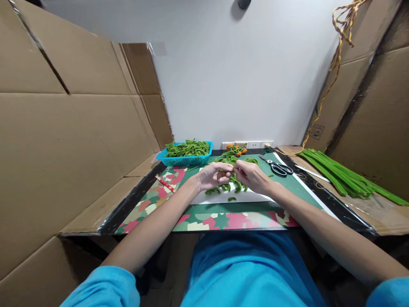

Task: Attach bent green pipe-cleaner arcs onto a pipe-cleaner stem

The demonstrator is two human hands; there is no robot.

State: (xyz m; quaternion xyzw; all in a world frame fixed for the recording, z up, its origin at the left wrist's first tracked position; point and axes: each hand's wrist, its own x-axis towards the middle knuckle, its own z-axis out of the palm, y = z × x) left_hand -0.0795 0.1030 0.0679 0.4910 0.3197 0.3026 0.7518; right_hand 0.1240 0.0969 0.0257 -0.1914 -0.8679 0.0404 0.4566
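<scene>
My left hand [214, 175] and my right hand [251, 175] meet fingertip to fingertip above the middle of the table. Both are closed in a pinch; what lies between the fingers is too small and covered to make out. Just below and behind them, short curled pieces of green pipe cleaner [237, 184] lie heaped on a white sheet [252, 197]. One loose curled piece [231, 199] rests apart near the sheet's front. Behind the hands, orange fuzzy balls [241, 152] sit on green stems.
A blue basket [183, 160] full of curled green pieces stands at the back left. Black-handled scissors [278, 168] lie right of the hands. Long green pipe cleaners [345, 177] are bundled at the far right. A red stick [165, 183] lies at left. Cardboard walls [96, 136] flank the table.
</scene>
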